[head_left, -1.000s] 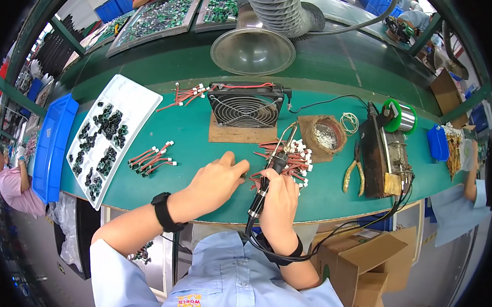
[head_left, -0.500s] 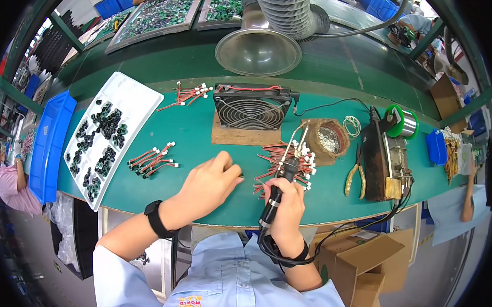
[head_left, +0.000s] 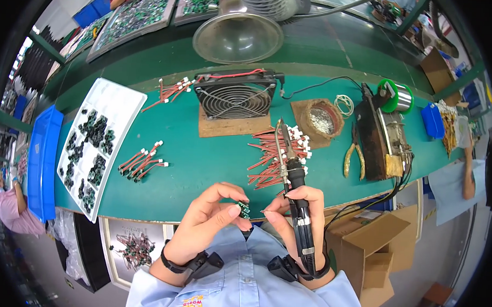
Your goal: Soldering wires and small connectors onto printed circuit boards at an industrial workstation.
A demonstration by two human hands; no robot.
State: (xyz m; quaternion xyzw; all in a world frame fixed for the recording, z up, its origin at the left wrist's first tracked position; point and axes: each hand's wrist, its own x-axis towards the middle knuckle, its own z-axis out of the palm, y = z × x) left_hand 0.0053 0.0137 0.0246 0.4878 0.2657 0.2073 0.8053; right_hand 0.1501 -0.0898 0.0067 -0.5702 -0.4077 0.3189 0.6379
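Soldering iron [head_left: 294, 199] sits upright in the right hand [head_left: 295, 219], whose grip is wrapped around the black handle, the metal tip pointing away over the red wire leads [head_left: 273, 154] lying on the green tabletop [head_left: 202, 157]. Just left of that grip, the left hand [head_left: 207, 220] pinches a small dark green component [head_left: 244, 210] between thumb and fingertips, nearly touching the right hand's fingers. Farther beyond both grips stand a square fan [head_left: 234, 98] and a white tray [head_left: 95, 144] of similar parts.
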